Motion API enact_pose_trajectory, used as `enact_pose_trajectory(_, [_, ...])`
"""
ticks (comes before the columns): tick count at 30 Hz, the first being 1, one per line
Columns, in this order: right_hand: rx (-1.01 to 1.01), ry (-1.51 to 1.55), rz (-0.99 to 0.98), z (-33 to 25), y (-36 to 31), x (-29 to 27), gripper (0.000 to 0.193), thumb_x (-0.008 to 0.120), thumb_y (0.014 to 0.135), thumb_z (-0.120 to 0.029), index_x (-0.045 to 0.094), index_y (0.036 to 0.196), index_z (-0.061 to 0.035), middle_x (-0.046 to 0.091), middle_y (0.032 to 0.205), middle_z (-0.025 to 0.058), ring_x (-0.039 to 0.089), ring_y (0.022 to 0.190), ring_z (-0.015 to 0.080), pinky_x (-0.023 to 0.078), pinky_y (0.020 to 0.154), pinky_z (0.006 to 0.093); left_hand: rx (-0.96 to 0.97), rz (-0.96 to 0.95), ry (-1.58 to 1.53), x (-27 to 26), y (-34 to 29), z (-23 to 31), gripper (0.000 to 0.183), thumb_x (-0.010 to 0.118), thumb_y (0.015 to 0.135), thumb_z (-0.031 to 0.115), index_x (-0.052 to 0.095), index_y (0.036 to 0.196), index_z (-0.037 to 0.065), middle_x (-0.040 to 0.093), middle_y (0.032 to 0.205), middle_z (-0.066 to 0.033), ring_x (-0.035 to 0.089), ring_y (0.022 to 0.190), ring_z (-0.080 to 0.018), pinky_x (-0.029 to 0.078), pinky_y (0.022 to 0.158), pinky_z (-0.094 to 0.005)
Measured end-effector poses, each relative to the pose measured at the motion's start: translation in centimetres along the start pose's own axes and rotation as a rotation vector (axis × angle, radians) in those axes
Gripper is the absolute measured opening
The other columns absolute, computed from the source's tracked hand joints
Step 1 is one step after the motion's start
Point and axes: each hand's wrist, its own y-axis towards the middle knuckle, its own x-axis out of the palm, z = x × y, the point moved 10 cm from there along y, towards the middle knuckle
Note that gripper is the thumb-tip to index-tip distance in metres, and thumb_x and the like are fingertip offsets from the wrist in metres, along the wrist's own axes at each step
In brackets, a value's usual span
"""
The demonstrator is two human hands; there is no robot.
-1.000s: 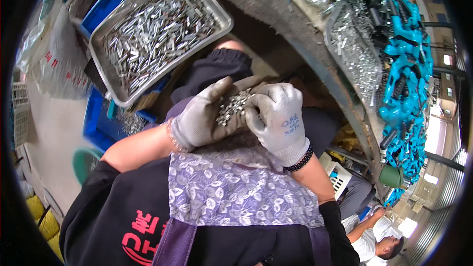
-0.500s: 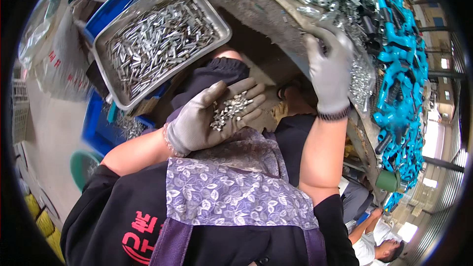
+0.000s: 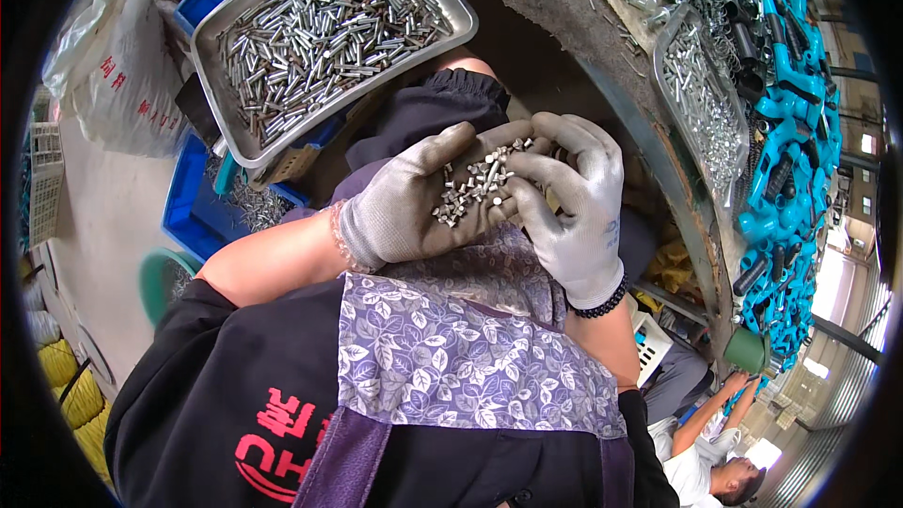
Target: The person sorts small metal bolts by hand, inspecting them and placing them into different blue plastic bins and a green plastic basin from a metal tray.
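Observation:
My left hand, in a grey glove with a darkened palm, is cupped palm up above my lap. It holds a loose pile of small, short metal rivets. My right hand, gloved in pale grey with a dark beaded bracelet at the wrist, reaches over the left fingers. Its thumb and forefinger curl in at the edge of the pile. Whatever lies between those fingertips is too small to make out. Past my left hand, a metal tray holds many silvery pins.
To the right, a curved bench edge borders a clear plastic tray of small metal parts and a heap of turquoise tool bodies. Blue bins, a green basin and a white sack stand left. Another person sits lower right.
My right hand has come from over the bench, leftward and down, to the pile in my left palm. The left fingers have curled in, and the view has shifted slightly.

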Motion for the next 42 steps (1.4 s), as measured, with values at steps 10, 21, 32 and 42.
enact_pose_trajectory(10, [0.104, -0.227, -0.004, -1.2, -0.3, 1.7, 0.021, 0.075, 0.08, -0.022, 0.072, 0.098, -0.011, 0.063, 0.124, 0.0053, 0.055, 0.121, 0.0323, 0.042, 0.098, 0.0503, -0.004, -0.162, -0.014, 0.6, -0.4, 0.3, 0.052, 0.043, 0.111, 0.037, 0.04, 0.154, 0.008, 0.059, 0.138, -0.0097, 0.062, 0.119, -0.0224, 0.051, 0.105, -0.0385])
enact_pose_trajectory(21, [0.15, -0.057, -0.007, -0.5, -0.4, 2.4, 0.017, 0.076, 0.078, -0.014, 0.069, 0.093, -0.0097, 0.063, 0.12, 0.0082, 0.056, 0.119, 0.0353, 0.043, 0.099, 0.0505, 0.38, -0.252, 1.517, 0.9, -1.1, 1.9, 0.05, 0.048, 0.109, 0.024, 0.037, 0.155, 0.009, 0.051, 0.147, -0.006, 0.051, 0.133, -0.0187, 0.032, 0.121, -0.0388])
enact_pose_trajectory(32, [0.109, 0.145, 0.051, -1.6, 0.4, 1.7, 0.017, 0.075, 0.073, -0.006, 0.067, 0.088, -0.0103, 0.065, 0.116, 0.0093, 0.057, 0.117, 0.0369, 0.044, 0.1, 0.0492, 0.016, -0.071, 0.148, -2.2, -0.6, 1.2, 0.051, 0.035, 0.113, 0.039, 0.042, 0.151, 0.007, 0.058, 0.14, -0.0077, 0.057, 0.13, -0.0214, 0.048, 0.111, -0.0384])
enact_pose_trajectory(42, [0.481, 1.165, 0.278, 3.4, -1.9, -0.6, 0.022, 0.059, 0.101, -0.001, 0.055, 0.123, 0.0022, 0.069, 0.104, 0.0142, 0.068, 0.092, 0.0179, 0.057, 0.086, 0.0321, 0.016, -0.099, 0.06, 0.1, 0.3, 1.3, 0.062, 0.043, 0.109, 0.042, 0.035, 0.155, 0.001, 0.043, 0.158, -0.0177, 0.048, 0.143, -0.0302, 0.036, 0.122, -0.0445])
